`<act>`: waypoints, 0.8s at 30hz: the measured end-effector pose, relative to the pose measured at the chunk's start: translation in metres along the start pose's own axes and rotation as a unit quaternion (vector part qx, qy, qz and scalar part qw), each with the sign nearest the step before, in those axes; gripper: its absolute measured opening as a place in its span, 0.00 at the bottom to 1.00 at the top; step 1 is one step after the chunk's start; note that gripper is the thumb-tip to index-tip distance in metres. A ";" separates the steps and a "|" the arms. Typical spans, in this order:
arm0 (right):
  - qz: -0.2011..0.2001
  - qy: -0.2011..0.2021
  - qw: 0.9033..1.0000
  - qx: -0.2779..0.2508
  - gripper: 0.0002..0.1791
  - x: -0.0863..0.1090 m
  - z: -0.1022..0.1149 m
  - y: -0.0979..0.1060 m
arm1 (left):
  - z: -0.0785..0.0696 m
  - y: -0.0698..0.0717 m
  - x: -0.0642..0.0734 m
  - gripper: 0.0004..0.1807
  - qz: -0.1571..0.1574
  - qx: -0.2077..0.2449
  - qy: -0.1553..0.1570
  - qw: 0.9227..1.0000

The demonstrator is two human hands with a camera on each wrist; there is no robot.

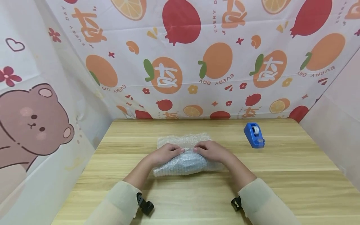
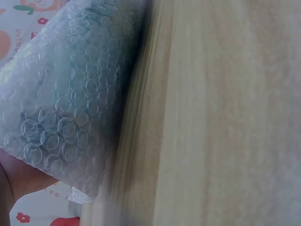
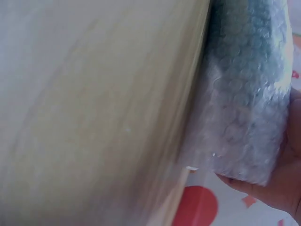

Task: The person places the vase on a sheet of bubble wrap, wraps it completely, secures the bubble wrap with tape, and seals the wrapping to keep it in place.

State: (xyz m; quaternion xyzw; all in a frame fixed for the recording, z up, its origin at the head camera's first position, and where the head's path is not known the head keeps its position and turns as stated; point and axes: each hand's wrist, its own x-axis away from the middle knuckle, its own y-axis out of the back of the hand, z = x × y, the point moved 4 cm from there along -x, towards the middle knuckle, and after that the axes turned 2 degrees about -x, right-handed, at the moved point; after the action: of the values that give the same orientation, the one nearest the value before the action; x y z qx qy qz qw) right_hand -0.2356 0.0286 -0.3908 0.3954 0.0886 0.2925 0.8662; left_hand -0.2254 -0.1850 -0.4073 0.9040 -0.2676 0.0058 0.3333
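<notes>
A sheet of bubble wrap [image 1: 182, 164] lies on the wooden table, folded over a bluish bundle whose contents are hidden beneath the layers. My left hand [image 1: 166, 153] grips the wrap's folded edge on the left, fingertips near the middle. On the other side my right hand [image 1: 211, 150] holds the same edge, its fingertips a short gap from the left ones. In the left wrist view the wrap [image 2: 70, 94] covers most of the left hand [image 2: 26, 179]. The right wrist view shows the wrap [image 3: 244, 103] in front of the right hand [image 3: 277, 195].
A blue tape dispenser [image 1: 254, 136] with a roll of tape stands at the table's back right. Behind the table [image 1: 191, 200] hangs a fruit-printed cloth [image 1: 194, 100], and a cloth with a bear print [image 1: 36, 118] hangs along the left side.
</notes>
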 end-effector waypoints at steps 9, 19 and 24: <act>-0.007 0.130 0.991 0.001 0.14 0.003 0.036 -0.007 | 0.003 -0.002 0.000 0.19 0.002 0.015 -0.014 1.000; 0.026 0.040 0.994 -0.103 0.07 -0.006 0.031 -0.013 | -0.002 0.000 0.007 0.20 -0.040 -0.035 -0.030 0.998; 0.027 0.025 0.993 -0.112 0.03 -0.009 0.035 -0.012 | -0.012 0.006 0.013 0.19 -0.078 -0.085 -0.041 0.992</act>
State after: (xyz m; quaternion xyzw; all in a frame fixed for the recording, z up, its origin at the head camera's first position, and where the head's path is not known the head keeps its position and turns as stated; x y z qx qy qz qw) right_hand -0.2238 -0.0051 -0.3770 0.2905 0.0662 0.3336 0.8944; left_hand -0.2150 -0.1883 -0.3917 0.8899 -0.2090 -0.0803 0.3975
